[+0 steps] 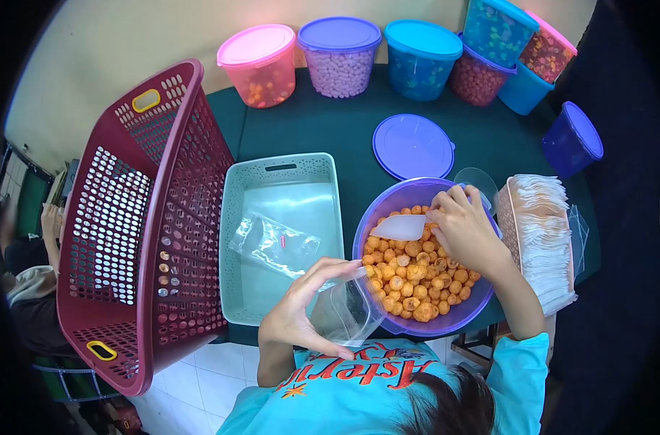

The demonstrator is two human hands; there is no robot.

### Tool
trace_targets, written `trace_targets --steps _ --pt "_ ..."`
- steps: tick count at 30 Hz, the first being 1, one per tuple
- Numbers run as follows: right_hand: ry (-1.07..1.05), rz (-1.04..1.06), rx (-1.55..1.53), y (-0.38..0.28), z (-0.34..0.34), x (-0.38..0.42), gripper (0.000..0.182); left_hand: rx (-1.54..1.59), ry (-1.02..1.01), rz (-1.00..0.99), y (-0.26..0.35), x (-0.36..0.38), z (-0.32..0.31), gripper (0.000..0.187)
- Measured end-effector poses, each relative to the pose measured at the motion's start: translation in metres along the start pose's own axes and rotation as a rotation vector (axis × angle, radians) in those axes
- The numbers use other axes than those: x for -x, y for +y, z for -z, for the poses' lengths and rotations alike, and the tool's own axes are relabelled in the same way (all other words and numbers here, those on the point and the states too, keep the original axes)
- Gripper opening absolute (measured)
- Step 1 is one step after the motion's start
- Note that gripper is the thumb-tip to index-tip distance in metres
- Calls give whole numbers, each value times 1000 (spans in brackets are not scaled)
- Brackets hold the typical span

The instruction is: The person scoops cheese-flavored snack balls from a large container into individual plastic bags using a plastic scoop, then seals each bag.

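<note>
My left hand (295, 308) grips a clear plastic bag (350, 312) between thumb and fingers, with the bag's mouth spread at the tub's near left edge. Inside the round purple tub (362, 239) lie many round orange snack balls (417, 283). Over the tub's far side, my right hand (462, 223) is closed around a whitish plastic scoop (401, 228), whose blade rests tilted at the snack balls. The scoop's handle is mostly hidden by my fingers.
Left of the tub stands a pale green tray (283, 170) holding a clear bag (272, 243). Beyond it leans a large maroon basket (189, 217). A purple lid (413, 146) lies behind the tub. A pink holder (515, 225) of packed white bags stands right. Lidded tubs (342, 65) line the back.
</note>
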State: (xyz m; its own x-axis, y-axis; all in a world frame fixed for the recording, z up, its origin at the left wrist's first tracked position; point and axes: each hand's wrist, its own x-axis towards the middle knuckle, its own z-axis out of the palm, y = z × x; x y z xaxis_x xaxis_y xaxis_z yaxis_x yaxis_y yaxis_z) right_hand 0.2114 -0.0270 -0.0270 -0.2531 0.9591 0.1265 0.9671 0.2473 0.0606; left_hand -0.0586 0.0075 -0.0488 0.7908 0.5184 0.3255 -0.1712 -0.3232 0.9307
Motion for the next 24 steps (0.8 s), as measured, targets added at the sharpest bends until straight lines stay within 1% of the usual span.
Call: trace_targets --steps 1,2,4,5,8,10,11,13,14,16,17,19,20,21,23,24 --pt "-15 41 62 2 -2 -2 16 12 3 12 -3 0 1 98" --pt "-30 42 56 5 0 -4 16 11 14 15 -5 0 2 98" --pt "-122 5 -122 8 10 -5 16 20 24 31 -9 0 4 97" --pt "-135 2 -128 9 11 -5 16 15 25 35 -11 0 6 97" --pt "-142 -2 -190 11 6 -4 13 4 16 55 -15 -2 6 97" --pt "-63 82 -124 10 -4 -6 12 -4 2 66 -16 -3 7 97" --pt "-68 79 -126 10 -5 -7 12 -3 -3 81 -17 -4 7 97" --pt "-196 85 -136 12 -6 -11 13 3 -8 99 -18 -5 7 98" --pt "-203 85 -138 14 -5 -11 13 -7 0 88 -18 -5 8 98" --pt "-196 4 -450 17 5 -11 18 -12 11 81 -18 -4 9 99" --pt "-202 5 -452 16 12 -10 18 -4 11 86 -18 -3 9 99" --pt "-22 45 -189 16 25 -10 19 2 12 91 -18 -2 9 99" --pt "61 62 -45 15 26 -10 13 6 9 83 -20 -1 9 98" --pt "61 63 -44 15 25 -11 13 11 6 73 -20 -1 9 98" --pt "184 99 118 16 22 -12 14 4 -1 76 -20 -1 8 98" --pt "184 95 119 16 19 -12 14 -4 -8 79 -20 -1 8 99"
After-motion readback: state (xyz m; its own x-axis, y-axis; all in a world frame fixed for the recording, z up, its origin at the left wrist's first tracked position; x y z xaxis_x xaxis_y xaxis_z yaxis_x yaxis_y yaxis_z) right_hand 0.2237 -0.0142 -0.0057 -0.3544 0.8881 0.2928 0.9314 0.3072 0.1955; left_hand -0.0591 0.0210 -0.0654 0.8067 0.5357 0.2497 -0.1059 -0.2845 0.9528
